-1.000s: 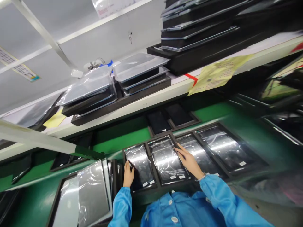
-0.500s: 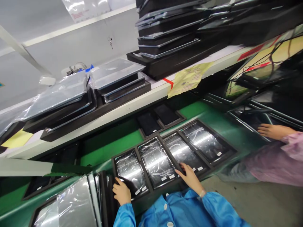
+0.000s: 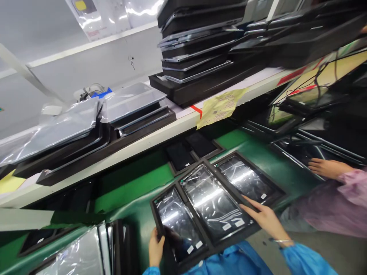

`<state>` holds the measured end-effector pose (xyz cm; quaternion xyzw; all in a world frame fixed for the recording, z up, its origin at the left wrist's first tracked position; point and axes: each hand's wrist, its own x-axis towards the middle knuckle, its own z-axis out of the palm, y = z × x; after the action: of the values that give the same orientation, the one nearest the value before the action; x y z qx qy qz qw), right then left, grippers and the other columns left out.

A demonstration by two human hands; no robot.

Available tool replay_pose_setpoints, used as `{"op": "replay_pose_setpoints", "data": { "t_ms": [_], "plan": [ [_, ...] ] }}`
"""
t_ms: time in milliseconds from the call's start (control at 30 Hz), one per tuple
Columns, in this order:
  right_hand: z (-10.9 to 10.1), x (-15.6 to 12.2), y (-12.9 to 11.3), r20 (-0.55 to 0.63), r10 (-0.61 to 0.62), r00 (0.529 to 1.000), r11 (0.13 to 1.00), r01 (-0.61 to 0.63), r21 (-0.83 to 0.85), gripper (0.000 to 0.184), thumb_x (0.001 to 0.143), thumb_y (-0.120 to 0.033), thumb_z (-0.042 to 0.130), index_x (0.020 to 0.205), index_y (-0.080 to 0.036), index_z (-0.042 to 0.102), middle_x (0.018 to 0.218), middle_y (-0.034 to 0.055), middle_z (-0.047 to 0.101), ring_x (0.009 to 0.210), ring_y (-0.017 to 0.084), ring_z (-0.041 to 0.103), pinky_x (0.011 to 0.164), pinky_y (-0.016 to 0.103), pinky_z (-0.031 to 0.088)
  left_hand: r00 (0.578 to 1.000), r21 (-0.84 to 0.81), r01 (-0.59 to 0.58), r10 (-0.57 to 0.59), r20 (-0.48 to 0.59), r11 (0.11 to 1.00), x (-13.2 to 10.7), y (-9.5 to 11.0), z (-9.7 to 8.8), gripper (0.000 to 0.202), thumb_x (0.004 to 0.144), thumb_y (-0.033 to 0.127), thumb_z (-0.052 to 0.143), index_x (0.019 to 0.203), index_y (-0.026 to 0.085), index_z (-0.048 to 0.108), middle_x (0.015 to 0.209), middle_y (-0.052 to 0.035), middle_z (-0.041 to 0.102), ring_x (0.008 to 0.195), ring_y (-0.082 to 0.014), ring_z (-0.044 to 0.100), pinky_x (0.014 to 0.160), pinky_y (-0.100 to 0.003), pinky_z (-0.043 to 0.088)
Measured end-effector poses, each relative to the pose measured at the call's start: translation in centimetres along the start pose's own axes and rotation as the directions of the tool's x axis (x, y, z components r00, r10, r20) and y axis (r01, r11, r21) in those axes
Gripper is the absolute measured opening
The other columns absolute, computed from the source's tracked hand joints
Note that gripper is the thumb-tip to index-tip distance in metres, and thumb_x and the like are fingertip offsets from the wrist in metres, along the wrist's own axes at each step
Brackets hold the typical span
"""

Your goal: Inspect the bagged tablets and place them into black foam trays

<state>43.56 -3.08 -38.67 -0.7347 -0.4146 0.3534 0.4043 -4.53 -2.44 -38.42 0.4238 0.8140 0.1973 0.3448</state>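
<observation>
A black foam tray (image 3: 193, 214) is held between my two hands, tilted close to my body. Two dark, glossy screen panels under shiny film lie in it, a left panel (image 3: 178, 223) and a right panel (image 3: 214, 204), with small white labels at their near ends. My left hand (image 3: 155, 247) grips the tray's left edge, thumb on top. My right hand (image 3: 267, 218) is at the tray's right side, its fingers along the edge and its underside hidden. Partly covered behind it is a second tray (image 3: 277, 188) with one filmed panel (image 3: 243, 175) showing.
A green work surface (image 3: 140, 206) runs beneath. Film-wrapped panels (image 3: 77, 252) are stacked at lower left. More trays and panels (image 3: 197, 47) pile on the white shelf (image 3: 149, 143) above. Another person's hand (image 3: 329, 168) rests on the right by dark frames. Two dark screens (image 3: 179, 156) lie under the shelf.
Both hands have shifted right with the left tray and brought it nearer. It now covers part of the tray beside it. My right hand has moved from between the trays to the right.
</observation>
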Motion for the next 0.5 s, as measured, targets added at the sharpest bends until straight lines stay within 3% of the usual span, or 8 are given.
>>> {"op": "replay_pose_setpoints", "data": {
  "t_ms": [67,133,233,300,400,433,500],
  "plan": [
    [-3.9,2.5,0.7,-0.054,0.033,0.998,0.998,-0.036,-0.058,0.067,0.066,-0.063,0.075,0.114,-0.017,0.081,0.116,0.0081,0.080,0.114,0.038,0.072,0.099,0.040,0.057,0.990,-0.132,-0.037,0.055,0.132,0.991,0.0,2.3,2.1,0.021,0.077,0.026,0.064,0.097,0.023,0.059,0.100,-0.0100,0.076,0.086,-0.0267,0.076,0.069,-0.034,0.059],
    [-7.1,5.4,1.5,-0.095,0.071,0.993,0.988,-0.083,-0.128,0.060,0.071,-0.060,0.077,0.111,-0.015,0.081,0.110,0.0096,0.081,0.109,0.037,0.073,0.100,0.045,0.055,0.966,-0.240,-0.074,0.130,0.225,0.968,-0.3,5.1,4.5,0.018,0.081,0.030,0.062,0.096,0.023,0.058,0.102,-0.0104,0.078,0.085,-0.0259,0.076,0.068,-0.033,0.059],
    [-10.2,9.8,2.7,-0.107,0.111,0.988,0.965,-0.133,-0.225,0.037,0.091,-0.046,0.074,0.114,-0.016,0.075,0.118,0.0086,0.076,0.113,0.031,0.070,0.103,0.050,0.053,0.924,-0.345,-0.135,0.243,0.295,0.929,-1.0,9.2,7.9,0.027,0.083,0.028,0.063,0.110,0.023,0.061,0.109,-0.0108,0.078,0.103,-0.0256,0.075,0.089,-0.037,0.059],
    [-11.2,12.2,3.4,-0.097,0.138,0.986,0.948,-0.160,-0.277,0.026,0.097,-0.038,0.072,0.113,-0.018,0.073,0.121,0.0062,0.073,0.114,0.027,0.068,0.101,0.047,0.055,0.922,-0.356,-0.156,0.265,0.282,0.922,-1.4,10.9,9.2,0.038,0.082,0.027,0.067,0.119,0.023,0.062,0.128,-0.0136,0.071,0.129,-0.0274,0.064,0.109,-0.040,0.050],
    [-11.8,14.3,4.6,-0.139,0.207,0.968,0.905,-0.243,-0.350,0.019,0.099,-0.033,0.070,0.110,-0.019,0.072,0.114,0.0046,0.072,0.104,0.024,0.070,0.091,0.041,0.059,0.946,-0.318,-0.096,0.186,0.265,0.943,-2.0,11.2,9.4,0.058,0.087,0.033,0.063,0.142,0.020,0.050,0.159,-0.0185,0.042,0.155,-0.0296,0.035,0.122,-0.043,0.037],
    [-12.0,14.7,5.1,-0.175,0.227,0.958,0.885,-0.278,-0.373,0.017,0.100,-0.033,0.069,0.109,-0.019,0.072,0.112,0.0046,0.072,0.102,0.023,0.070,0.088,0.039,0.059,0.945,-0.301,-0.042,0.136,0.297,0.953,-2.3,11.0,9.4,0.066,0.089,0.037,0.060,0.150,0.017,0.042,0.162,-0.0211,0.037,0.155,-0.0319,0.034,0.120,-0.045,0.040],
    [-12.5,15.2,6.0,-0.265,0.235,0.935,0.849,-0.330,-0.413,0.016,0.102,-0.033,0.065,0.106,-0.019,0.072,0.109,0.0051,0.071,0.098,0.020,0.070,0.085,0.036,0.059,0.904,-0.269,0.085,0.040,0.426,0.959,-2.9,10.4,9.8,0.079,0.091,0.046,0.058,0.158,0.013,0.031,0.158,-0.0264,0.042,0.145,-0.0378,0.048,0.104,-0.049,0.055]
  ]
}}
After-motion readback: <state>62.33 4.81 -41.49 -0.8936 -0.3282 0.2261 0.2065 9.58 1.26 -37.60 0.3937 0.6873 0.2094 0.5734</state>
